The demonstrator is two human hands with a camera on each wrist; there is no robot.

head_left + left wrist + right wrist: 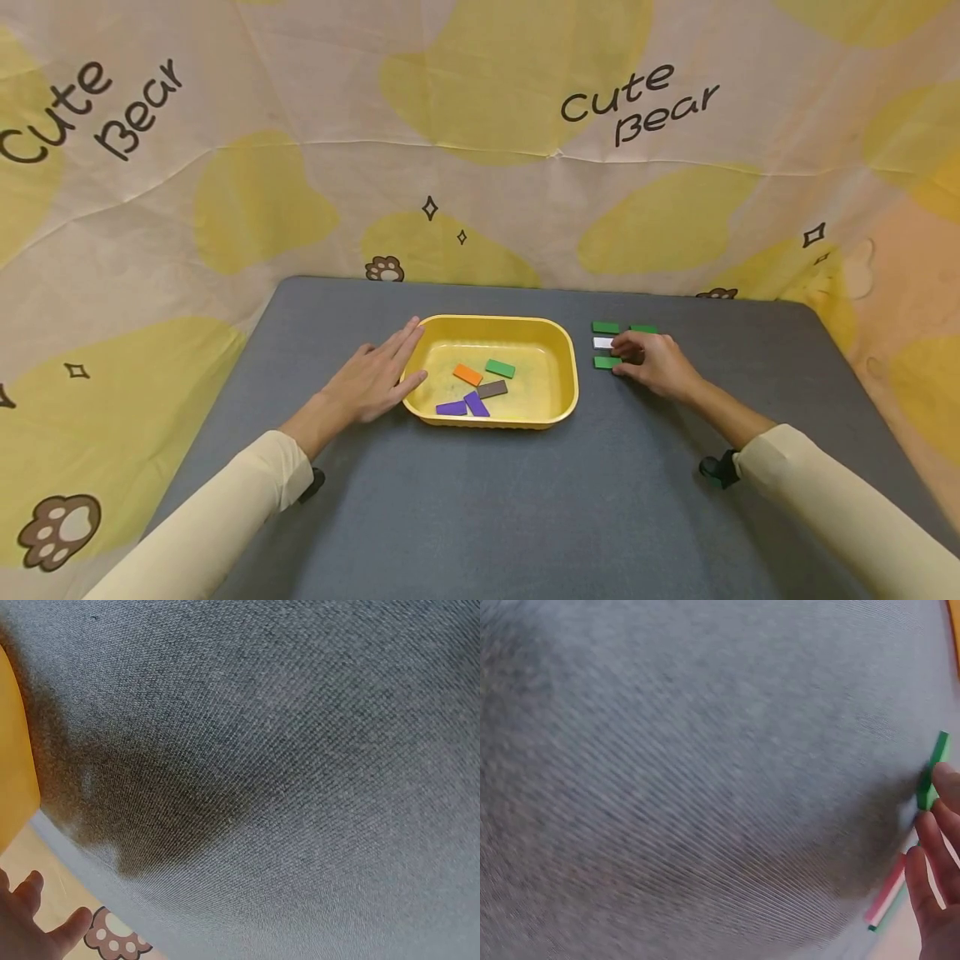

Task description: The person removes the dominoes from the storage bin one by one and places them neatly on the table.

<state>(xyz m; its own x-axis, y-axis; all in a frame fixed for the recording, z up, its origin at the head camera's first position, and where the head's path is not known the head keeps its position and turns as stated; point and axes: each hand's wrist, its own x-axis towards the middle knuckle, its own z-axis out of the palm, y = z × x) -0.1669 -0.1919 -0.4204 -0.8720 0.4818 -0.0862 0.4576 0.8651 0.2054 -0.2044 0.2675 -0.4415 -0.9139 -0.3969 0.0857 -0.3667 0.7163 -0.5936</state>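
Observation:
My left hand [378, 375] has straight, spread fingers against the left rim of a yellow plastic tub [566, 392]. Inside the tub lie an orange block [467, 375], a green block [500, 368], a brown block [492, 389] and two purple blocks [452, 408]. To the tub's right, my right hand [654, 367] has its thumb and index finger at the near green block [936, 754], pinching its right end. Just beyond sits a white block [602, 342], partly hidden by the fingers. Farther back are two more green blocks [606, 327].
A dark grey cloth-covered table [510, 508] carries everything. Behind it hangs a patterned curtain [480, 192] down to the table's back edge. In the right wrist view a pink-edged strip [886, 889] shows beside the fingers.

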